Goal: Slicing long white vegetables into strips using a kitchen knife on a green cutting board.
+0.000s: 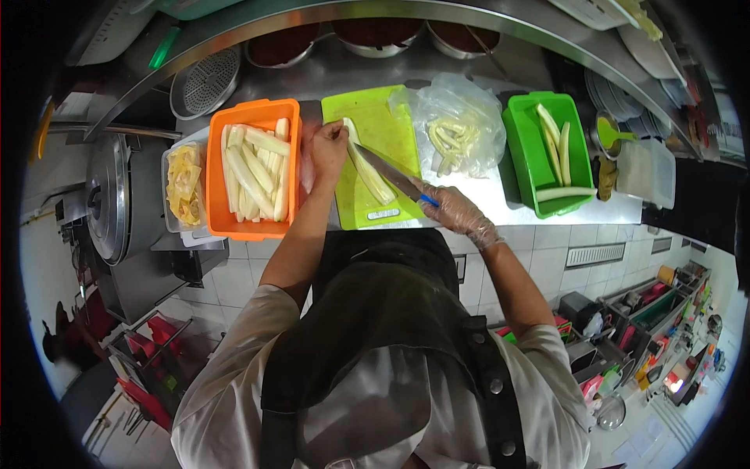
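A long, pale peeled vegetable (370, 174) lies lengthwise on a lime-green cutting board (404, 140). My bare left hand (328, 149) grips its far end with curled fingers, partly hidden from above. In a clear plastic glove, my right hand (457, 211) holds a kitchen knife (389, 171) by its handle, which shows blue near the blade. The blade slants across to the vegetable, its tip close to my left fingers. To the left, an orange plastic bin (296, 176) holds many similar peeled pieces. A clear plastic bag (469, 105) with pale strips rests right of the board.
A green bin (524, 170) with several pale pieces stands at the right. Left of the orange bin sits a clear container of yellowish peelings (184, 182). Metal bowls (378, 50) and a perforated pan (205, 82) line the back, beneath an overhead steel shelf (328, 13).
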`<state>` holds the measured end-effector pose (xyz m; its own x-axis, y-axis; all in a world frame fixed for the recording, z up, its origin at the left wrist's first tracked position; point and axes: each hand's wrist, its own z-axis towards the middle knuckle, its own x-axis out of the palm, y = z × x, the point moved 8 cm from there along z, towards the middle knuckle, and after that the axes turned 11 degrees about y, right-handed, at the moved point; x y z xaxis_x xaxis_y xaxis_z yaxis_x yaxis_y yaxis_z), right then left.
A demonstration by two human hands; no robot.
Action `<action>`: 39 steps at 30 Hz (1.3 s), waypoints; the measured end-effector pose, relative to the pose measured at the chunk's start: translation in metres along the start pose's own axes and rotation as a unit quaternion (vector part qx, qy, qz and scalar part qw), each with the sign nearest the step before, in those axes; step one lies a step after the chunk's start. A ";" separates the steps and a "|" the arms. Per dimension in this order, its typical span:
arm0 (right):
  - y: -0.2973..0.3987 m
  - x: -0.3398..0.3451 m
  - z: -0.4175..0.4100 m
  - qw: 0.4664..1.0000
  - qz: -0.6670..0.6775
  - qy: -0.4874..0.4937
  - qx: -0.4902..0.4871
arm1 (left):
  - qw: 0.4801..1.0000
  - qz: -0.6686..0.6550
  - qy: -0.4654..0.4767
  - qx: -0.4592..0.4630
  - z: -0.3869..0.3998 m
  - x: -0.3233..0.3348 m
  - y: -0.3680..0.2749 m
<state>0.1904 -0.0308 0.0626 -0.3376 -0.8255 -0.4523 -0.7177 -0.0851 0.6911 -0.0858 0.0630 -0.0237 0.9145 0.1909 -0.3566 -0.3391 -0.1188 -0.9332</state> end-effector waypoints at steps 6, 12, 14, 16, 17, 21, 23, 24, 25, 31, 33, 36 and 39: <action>0.000 0.002 -0.029 0.999 0.001 0.041 0.030 | 0.998 0.056 0.003 -0.003 -0.002 -0.002 -0.020; -0.003 0.013 -0.060 0.999 -0.043 0.031 -0.002 | 0.995 0.100 0.016 0.002 -0.003 -0.001 -0.034; -0.008 0.018 -0.071 0.998 -0.057 0.015 -0.006 | 0.995 0.093 0.022 0.003 -0.004 0.000 -0.032; -0.005 0.018 -0.081 0.997 -0.075 0.000 -0.012 | 0.993 0.113 0.024 0.019 0.001 -0.001 -0.029; -0.007 0.021 -0.085 0.996 -0.092 0.015 0.014 | 0.993 0.112 0.027 0.020 0.003 -0.001 -0.026; -0.010 0.025 -0.106 0.980 -0.153 0.065 0.109 | 0.981 0.187 0.052 -0.017 0.009 0.002 -0.030; -0.005 0.019 -0.123 0.986 -0.127 0.056 0.089 | 0.971 0.230 0.063 -0.030 0.011 0.002 -0.032; -0.005 0.015 -0.129 0.991 -0.104 0.049 0.067 | 0.964 0.249 0.079 -0.049 0.014 0.002 -0.030; -0.009 0.013 -0.134 0.991 -0.106 0.047 0.065 | 0.956 0.268 0.094 -0.069 0.017 0.001 -0.027; -0.019 0.008 -0.098 0.977 -0.032 -0.208 -0.040 | 0.977 0.174 0.112 -0.050 0.000 -0.004 -0.045; -0.016 0.017 -0.055 0.974 -0.053 -0.221 0.001 | 0.991 0.021 0.115 -0.071 -0.016 -0.005 -0.035; -0.013 0.020 -0.005 0.982 -0.005 -0.183 0.056 | 0.977 -0.159 0.119 -0.082 -0.048 -0.003 -0.055; -0.011 0.025 0.021 0.981 -0.024 -0.181 0.067 | 0.977 -0.161 0.129 -0.062 -0.070 -0.013 -0.088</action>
<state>0.1773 -0.0394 0.0318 -0.4783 -0.5677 -0.6700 -0.8037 -0.0246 0.5946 -0.0522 0.0028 0.0660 0.9999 -0.0127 -0.0079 -0.0104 -0.2128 -0.9770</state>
